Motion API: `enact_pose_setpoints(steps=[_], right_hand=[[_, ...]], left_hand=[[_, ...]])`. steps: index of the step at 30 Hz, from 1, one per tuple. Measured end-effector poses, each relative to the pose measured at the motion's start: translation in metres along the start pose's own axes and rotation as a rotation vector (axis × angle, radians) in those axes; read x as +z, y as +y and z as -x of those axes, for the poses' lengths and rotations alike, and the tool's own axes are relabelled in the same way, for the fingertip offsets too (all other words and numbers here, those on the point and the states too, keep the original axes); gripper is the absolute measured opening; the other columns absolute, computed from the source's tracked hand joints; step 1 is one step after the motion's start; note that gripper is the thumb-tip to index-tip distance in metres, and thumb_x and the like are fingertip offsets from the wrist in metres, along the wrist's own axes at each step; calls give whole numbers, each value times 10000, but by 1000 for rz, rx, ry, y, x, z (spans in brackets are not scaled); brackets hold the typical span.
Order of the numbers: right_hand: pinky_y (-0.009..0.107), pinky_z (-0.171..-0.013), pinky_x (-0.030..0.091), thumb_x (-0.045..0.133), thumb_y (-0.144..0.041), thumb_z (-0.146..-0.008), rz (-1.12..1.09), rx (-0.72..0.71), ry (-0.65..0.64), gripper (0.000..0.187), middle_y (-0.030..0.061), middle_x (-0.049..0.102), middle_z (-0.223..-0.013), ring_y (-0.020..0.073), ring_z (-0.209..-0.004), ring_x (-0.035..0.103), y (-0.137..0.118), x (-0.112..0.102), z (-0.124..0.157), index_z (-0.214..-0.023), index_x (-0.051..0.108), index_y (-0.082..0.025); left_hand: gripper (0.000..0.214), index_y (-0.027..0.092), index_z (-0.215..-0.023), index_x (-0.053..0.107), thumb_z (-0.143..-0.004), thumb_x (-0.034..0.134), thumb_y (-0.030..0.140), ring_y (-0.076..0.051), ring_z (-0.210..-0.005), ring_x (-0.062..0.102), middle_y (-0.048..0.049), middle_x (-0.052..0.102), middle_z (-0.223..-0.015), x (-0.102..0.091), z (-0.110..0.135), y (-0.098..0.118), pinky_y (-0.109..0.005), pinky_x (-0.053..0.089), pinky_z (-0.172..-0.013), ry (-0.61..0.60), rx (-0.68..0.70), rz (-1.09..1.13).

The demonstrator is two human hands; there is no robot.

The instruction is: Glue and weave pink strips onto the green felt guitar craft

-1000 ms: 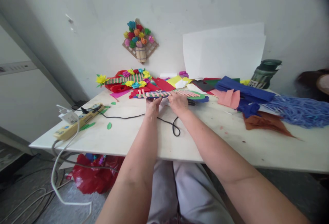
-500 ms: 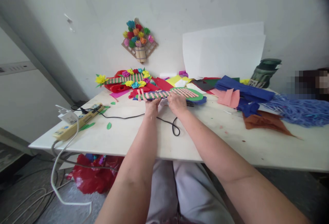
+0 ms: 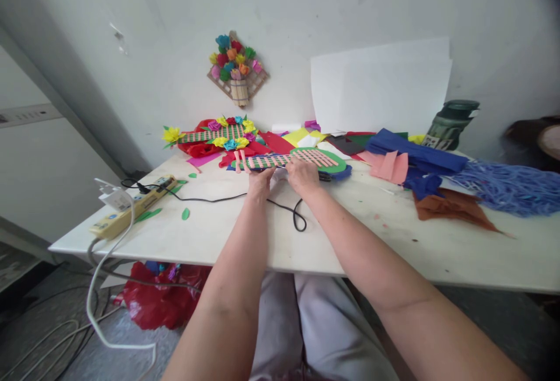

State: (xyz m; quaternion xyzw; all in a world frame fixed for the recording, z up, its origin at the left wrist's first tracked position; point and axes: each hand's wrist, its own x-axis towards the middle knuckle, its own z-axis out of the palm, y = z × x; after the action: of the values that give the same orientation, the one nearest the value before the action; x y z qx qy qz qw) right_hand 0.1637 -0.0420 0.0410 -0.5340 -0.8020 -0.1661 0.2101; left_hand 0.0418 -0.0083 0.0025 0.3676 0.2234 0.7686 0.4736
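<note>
Both hands work at a long green paper piece (image 3: pixel 338 164) with pale pink strips woven through it in a lattice. It is narrow at the left and rounded at the right. My left hand (image 3: pixel 259 180) grips its near edge, fingers partly hidden beneath it. My right hand (image 3: pixel 301 174) is closed at the middle, fingers curled on the strips; the fingertips are partly out of sight. At the left end, loose pink strip ends (image 3: pixel 242 161) stick up. Blue paper (image 3: pixel 343 172) shows under the rounded end, and a dark object (image 3: pixel 324 177) lies beside my right hand.
A power strip (image 3: pixel 131 209) with a white charger sits at the left edge. Its black cord (image 3: pixel 210 200) runs under my wrists. A flower-trimmed woven piece (image 3: pixel 210 135) lies behind. At right are crepe paper (image 3: pixel 415 156), blue shredded strands (image 3: pixel 510 188) and a dark green bottle (image 3: pixel 450 124).
Both hands keep their hold in nearly the same place. My left hand and the woven piece have shifted very slightly; nothing has been let go.
</note>
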Motion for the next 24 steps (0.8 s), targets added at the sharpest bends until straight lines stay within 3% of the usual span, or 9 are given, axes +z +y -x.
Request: enact_pose_setpoints(steps=[13, 24], right_hand=[[287, -668, 367, 382, -178, -839, -24, 5, -7, 313, 131, 631, -986, 216, -862, 572, 9, -4, -2, -920, 681, -143], [282, -661, 354, 381, -179, -837, -28, -5, 11, 313, 118, 630, -980, 210, -863, 567, 9, -4, -2, -920, 682, -160]], left_hand=[[508, 189, -926, 591, -455, 699, 34, -190, -842, 615, -9, 652, -799, -1, -1, 0, -313, 479, -764, 96, -30, 20], [518, 201, -922, 572, -451, 687, 18, -172, -818, 611, 3, 638, -796, -1, -1, 1, -300, 480, -751, 93, -33, 57]])
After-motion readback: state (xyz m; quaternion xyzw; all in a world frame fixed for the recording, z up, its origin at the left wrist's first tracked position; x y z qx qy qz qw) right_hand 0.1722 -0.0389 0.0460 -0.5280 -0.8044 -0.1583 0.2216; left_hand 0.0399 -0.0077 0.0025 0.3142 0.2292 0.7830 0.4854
